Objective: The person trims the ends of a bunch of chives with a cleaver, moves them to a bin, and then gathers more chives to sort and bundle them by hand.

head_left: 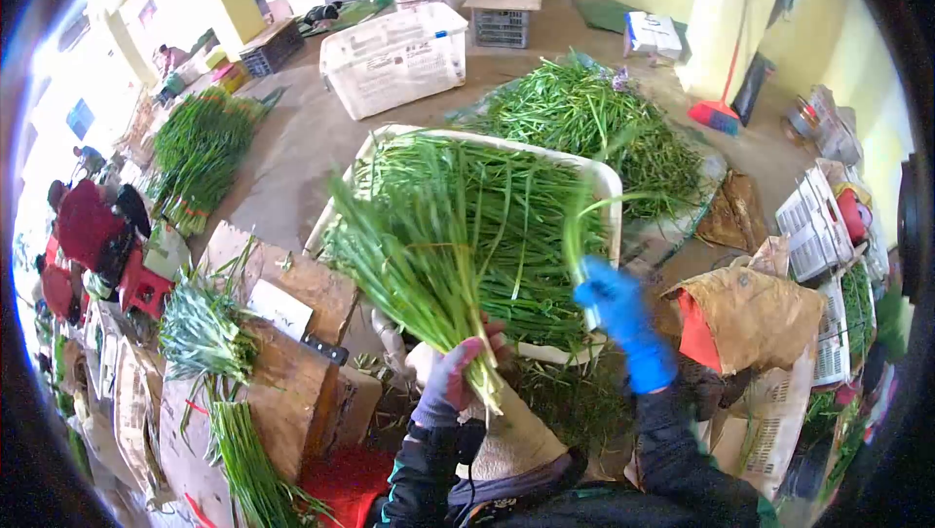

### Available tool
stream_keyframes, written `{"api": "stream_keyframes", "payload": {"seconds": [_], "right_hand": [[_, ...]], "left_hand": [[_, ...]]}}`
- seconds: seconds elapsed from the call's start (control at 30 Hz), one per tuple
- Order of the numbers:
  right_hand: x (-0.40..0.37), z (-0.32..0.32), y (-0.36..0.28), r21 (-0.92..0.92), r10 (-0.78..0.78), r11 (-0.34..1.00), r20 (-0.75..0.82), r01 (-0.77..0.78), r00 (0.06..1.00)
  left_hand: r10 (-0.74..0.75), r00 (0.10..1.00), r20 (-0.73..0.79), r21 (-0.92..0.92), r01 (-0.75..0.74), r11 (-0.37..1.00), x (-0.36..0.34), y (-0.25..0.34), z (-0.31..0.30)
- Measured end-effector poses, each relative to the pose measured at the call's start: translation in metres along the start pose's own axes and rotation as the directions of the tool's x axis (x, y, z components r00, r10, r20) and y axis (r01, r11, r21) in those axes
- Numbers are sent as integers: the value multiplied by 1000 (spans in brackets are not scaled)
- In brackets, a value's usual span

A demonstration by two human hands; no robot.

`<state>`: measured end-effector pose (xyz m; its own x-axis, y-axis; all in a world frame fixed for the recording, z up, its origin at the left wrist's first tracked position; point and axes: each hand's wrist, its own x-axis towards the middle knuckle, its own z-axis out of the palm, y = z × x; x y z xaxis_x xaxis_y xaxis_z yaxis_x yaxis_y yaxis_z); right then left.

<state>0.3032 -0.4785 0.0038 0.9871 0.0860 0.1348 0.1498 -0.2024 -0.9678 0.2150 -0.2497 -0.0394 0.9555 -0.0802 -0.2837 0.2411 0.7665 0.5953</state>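
From afar, I see a white plastic tub [614, 221] heaped with long-leaved greens [536, 265] beyond both hands. A leafy bunch [424, 270] slants up-left from my left hand [455, 380], wrapped round its pale lower stems. Rightward, my blue-gloved right hand [623, 319], blurred, seems closed on a few stalks [576, 234].

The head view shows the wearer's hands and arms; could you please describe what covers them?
The right hand wears a bright blue glove reaching past the wrist, somewhat blurred. The left hand wears a dull purple glove. Both sleeves are dark, the left with small teal marks.
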Motion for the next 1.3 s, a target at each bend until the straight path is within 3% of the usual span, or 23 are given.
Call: {"api": "stream_keyframes", "payload": {"seconds": [0.07,0.1,0.13,0.23,0.3,0.4,0.43,0.53,0.57,0.67,0.7,0.73,0.8,0.83,0.87,0.93,0.97,1.0,1.13,1.2,1.23,1.27,1.3], "right_hand": [[-30,59,5,-105,34,994,371,6,928],[-41,81,5,-265,-157,920,426,289,891],[-52,101,10,-356,-180,875,388,327,904],[-51,99,-3,-321,-193,875,455,362,869],[-44,83,-15,-207,-168,924,534,321,829],[-38,68,-15,155,-149,982,278,109,949],[-37,59,-14,168,89,974,333,-152,939],[-29,68,-7,93,-27,996,339,-5,940],[-32,73,-11,125,47,987,401,-105,915],[-27,81,9,47,66,995,360,-89,930],[-25,77,2,124,89,983,315,-134,945],[-25,74,0,119,85,985,310,-127,947],[-26,67,3,355,91,929,53,-104,994],[-21,66,13,376,59,926,-62,-31,996],[-20,58,16,354,73,935,-97,-34,993],[-20,45,-1,346,133,935,-125,-82,983],[-7,32,9,237,157,963,-111,-127,981],[-9,25,4,350,100,936,-133,-47,986],[6,-14,-16,323,22,946,-9,-18,1000],[-1,-29,-26,392,89,917,-33,-69,996],[3,-36,-23,332,58,942,-39,-42,998],[3,-35,-16,331,57,943,-40,-41,998],[2,-34,-4,252,-87,959,-178,131,980]], "left_hand": [[-46,994,-103,80,54,995,-4,3,1],[-4,999,-50,137,10,991,-4,7,4],[80,997,-2,79,-79,994,0,3,2],[26,999,-23,29,-25,999,-7,11,0],[-2,998,-64,36,4,999,-4,10,-4],[28,998,-52,-52,-31,998,-3,11,1],[45,994,-96,20,-43,999,-8,15,11],[103,994,-47,358,-79,930,-9,13,21],[76,997,-18,529,-55,847,-11,12,27],[379,909,174,681,-389,620,36,-60,-9],[365,902,230,949,-290,120,15,-35,20],[366,900,237,946,-299,123,7,-25,38],[243,956,166,982,-138,-127,1,-18,60],[143,981,131,980,-106,-170,7,-19,65],[140,980,138,979,-114,-168,7,-23,70],[235,914,332,943,-322,-81,0,-28,81],[186,924,335,942,-322,-95,-4,-29,88],[169,915,366,929,-371,-5,-11,-25,94],[133,899,418,906,-423,5,-31,-20,96],[223,860,459,860,-493,131,-30,-21,81],[202,888,414,860,-454,232,-26,-14,76],[313,867,388,786,-489,379,-8,-31,59],[350,866,357,802,-476,361,3,-30,51]]}}
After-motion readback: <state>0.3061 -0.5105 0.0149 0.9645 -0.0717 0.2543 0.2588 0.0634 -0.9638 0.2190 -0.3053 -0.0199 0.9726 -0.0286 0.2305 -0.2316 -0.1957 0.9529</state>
